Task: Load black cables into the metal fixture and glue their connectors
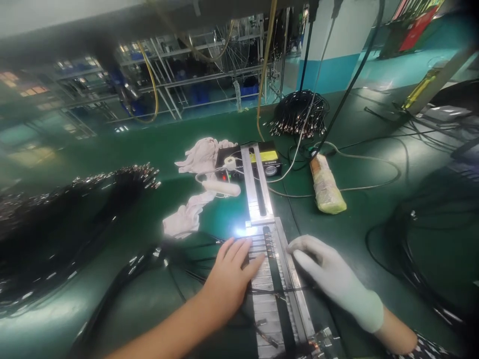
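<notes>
My bare left hand (230,276) lies flat with fingers stretched out on thin black cables (198,249) laid across a long metal fixture (275,279) with slots. My right hand (329,276), in a white glove, rests on the right edge of the fixture, fingers curled lightly against the metal with nothing visible in them. A bright light glares on the fixture just beyond my left fingertips.
A big bundle of black cables with metal ends (75,209) fills the left. White cloth gloves (202,154), a white pen-like tool (221,188), a black box (269,162), a taped-up handle (326,185) and a cable coil (299,112) lie further back on the green bench (366,209).
</notes>
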Demonstrator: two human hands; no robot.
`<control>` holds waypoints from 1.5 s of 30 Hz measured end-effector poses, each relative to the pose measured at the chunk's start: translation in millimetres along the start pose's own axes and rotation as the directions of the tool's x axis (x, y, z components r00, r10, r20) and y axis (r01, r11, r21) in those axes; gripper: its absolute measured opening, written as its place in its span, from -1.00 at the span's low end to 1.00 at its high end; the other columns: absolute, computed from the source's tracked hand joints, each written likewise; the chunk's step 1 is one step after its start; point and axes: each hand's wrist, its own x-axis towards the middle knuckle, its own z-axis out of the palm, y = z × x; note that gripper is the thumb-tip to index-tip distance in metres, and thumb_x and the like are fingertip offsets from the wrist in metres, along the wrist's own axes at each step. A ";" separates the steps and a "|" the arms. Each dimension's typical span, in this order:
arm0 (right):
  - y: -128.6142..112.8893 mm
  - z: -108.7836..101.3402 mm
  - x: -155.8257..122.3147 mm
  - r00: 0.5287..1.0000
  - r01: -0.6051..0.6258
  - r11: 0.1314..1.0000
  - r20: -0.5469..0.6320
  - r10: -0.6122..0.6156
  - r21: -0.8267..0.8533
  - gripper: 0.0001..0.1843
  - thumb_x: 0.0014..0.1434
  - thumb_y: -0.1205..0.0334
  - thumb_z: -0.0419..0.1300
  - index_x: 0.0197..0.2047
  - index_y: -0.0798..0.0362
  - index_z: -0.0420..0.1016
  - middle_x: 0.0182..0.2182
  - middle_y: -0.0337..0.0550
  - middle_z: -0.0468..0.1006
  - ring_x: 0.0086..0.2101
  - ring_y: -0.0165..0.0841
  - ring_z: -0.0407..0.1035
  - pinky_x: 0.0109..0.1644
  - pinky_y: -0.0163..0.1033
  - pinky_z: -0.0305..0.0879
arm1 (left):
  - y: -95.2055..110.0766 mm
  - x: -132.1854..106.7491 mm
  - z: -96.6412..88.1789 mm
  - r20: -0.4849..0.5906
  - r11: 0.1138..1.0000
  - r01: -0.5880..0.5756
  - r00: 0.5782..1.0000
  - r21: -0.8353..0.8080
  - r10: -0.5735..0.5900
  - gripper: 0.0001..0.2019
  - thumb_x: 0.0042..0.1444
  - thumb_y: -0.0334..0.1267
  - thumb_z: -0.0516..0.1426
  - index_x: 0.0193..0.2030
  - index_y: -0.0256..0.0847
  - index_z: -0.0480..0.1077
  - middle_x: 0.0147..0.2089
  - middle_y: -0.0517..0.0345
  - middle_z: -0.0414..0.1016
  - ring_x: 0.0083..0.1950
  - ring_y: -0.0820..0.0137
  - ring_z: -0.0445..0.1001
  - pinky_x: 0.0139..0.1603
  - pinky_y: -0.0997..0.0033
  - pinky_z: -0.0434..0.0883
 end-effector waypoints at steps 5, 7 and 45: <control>-3.6 0.0 -0.8 0.999 0.038 0.999 -0.003 -0.038 -0.030 -0.74 0.35 0.14 0.02 -0.26 0.02 0.49 -0.25 -0.11 0.56 -0.19 -0.22 0.46 -0.06 -0.11 0.41 | 1.6 3.8 -7.0 -0.002 0.999 0.025 1.000 -0.046 -0.025 -0.51 0.20 -0.56 -0.09 0.15 -0.15 0.44 0.21 -0.20 0.40 0.25 0.11 0.34 0.17 -0.12 0.39; -5.5 -0.8 -6.7 0.998 0.070 0.997 0.001 -0.070 -0.040 -0.77 0.34 0.18 0.04 -0.23 0.01 0.50 -0.21 -0.11 0.56 -0.15 -0.22 0.45 -0.01 -0.08 0.39 | 3.2 4.5 -11.5 0.024 0.996 0.053 0.998 -0.073 -0.051 -0.50 0.18 -0.57 -0.08 0.15 -0.11 0.42 0.25 -0.14 0.37 0.26 0.10 0.31 0.20 -0.18 0.35; 1.8 -7.9 -7.7 0.999 -0.016 0.996 -0.033 0.013 -0.084 -0.79 0.27 0.14 0.14 -0.31 -0.07 0.59 -0.35 -0.18 0.61 -0.30 -0.23 0.50 -0.20 -0.13 0.45 | -10.1 4.2 -26.6 -0.042 0.976 0.006 0.999 -0.217 -0.015 -0.71 0.41 -0.39 -0.15 0.00 -0.29 0.38 -0.30 0.08 0.47 -0.33 0.41 0.45 -0.32 0.45 0.47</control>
